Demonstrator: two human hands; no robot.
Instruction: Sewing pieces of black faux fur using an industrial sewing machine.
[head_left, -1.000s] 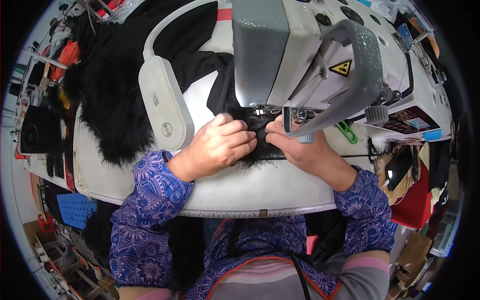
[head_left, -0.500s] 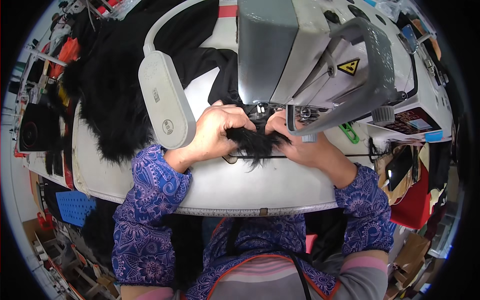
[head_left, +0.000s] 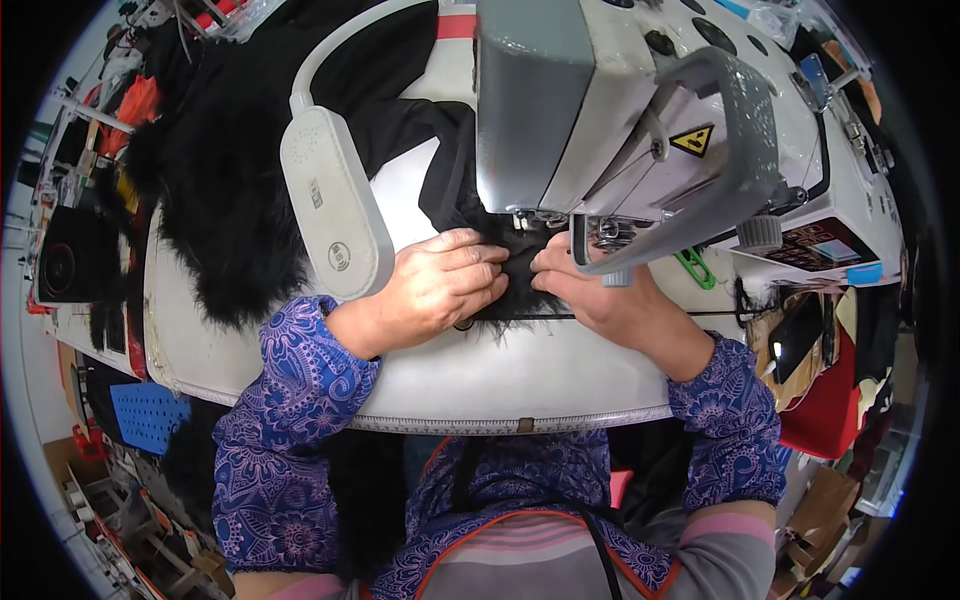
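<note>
Black furry fabric (head_left: 522, 285) lies on the white sewing machine bed, just below the needle area (head_left: 524, 222) of a grey and white sewing machine (head_left: 535, 110). My left hand (head_left: 440, 283) rests on the fabric's left side, palm down, its fingers side by side and lying on it. From the right, my right hand (head_left: 615, 300) lays its fingertips on the same piece. Part of that hand is hidden behind the grey guard bar (head_left: 745, 150). Between the two hands the fabric is spread fairly flat, with fur fringing its near edge.
A white lamp (head_left: 337, 205) on a bent neck hangs beside my left wrist. More black furry material (head_left: 225, 200) heaps at the left. A green clip-like tool (head_left: 695, 268) lies right of my right hand. A measuring tape (head_left: 450, 428) runs along the table's front edge.
My left hand has turned from pinching the bunched fur to lying palm down on the fabric. My right fingers have loosened and straightened. The fabric between them has flattened.
</note>
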